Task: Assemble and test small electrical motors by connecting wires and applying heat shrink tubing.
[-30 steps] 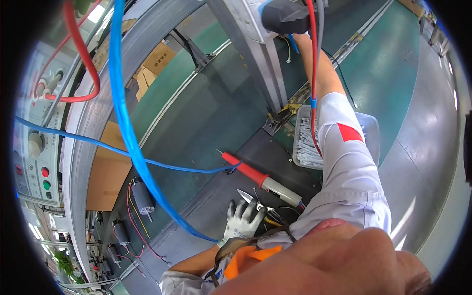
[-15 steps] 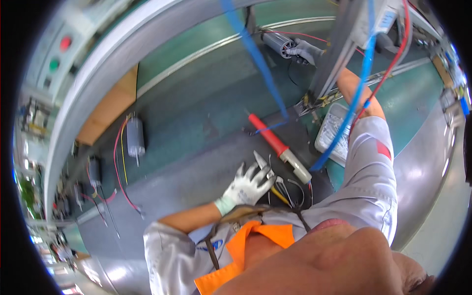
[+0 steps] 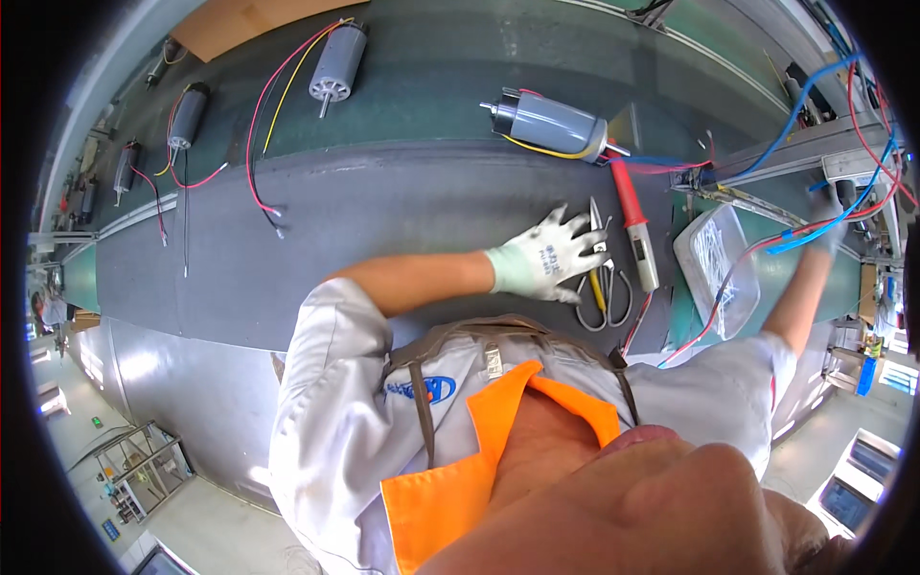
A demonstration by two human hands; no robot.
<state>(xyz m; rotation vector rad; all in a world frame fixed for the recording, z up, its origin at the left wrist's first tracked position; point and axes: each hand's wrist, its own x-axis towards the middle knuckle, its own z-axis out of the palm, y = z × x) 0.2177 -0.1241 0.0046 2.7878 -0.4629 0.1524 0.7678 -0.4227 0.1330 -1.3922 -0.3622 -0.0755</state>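
My left hand (image 3: 551,257), in a white glove, lies palm down on the dark mat with its fingers spread. Its fingertips reach the scissors (image 3: 618,302) and a yellow-handled tool (image 3: 599,287) beside them. A red and beige corded hand tool (image 3: 642,249) lies just to the right. Beyond it rests a grey cylindrical motor (image 3: 556,125) on its side, its shaft toward the right. Out at the far right, my right hand (image 3: 826,218) is at a grey box (image 3: 856,170) on the metal frame. Its fingers are smeared and partly hidden by blue tubing.
A clear tray (image 3: 692,251) of thin white strips stands between the tool and my right arm. Blue tubing (image 3: 800,105) and red wires loop around the frame. Further motors with loose leads, such as a grey motor (image 3: 338,67), stand at the left. Cardboard (image 3: 259,24) lies behind.
My right hand has left the motor and swung out to the right. The motor now lies nearer, by the red tool's tip. My left hand stays by the scissors; the view has shifted.
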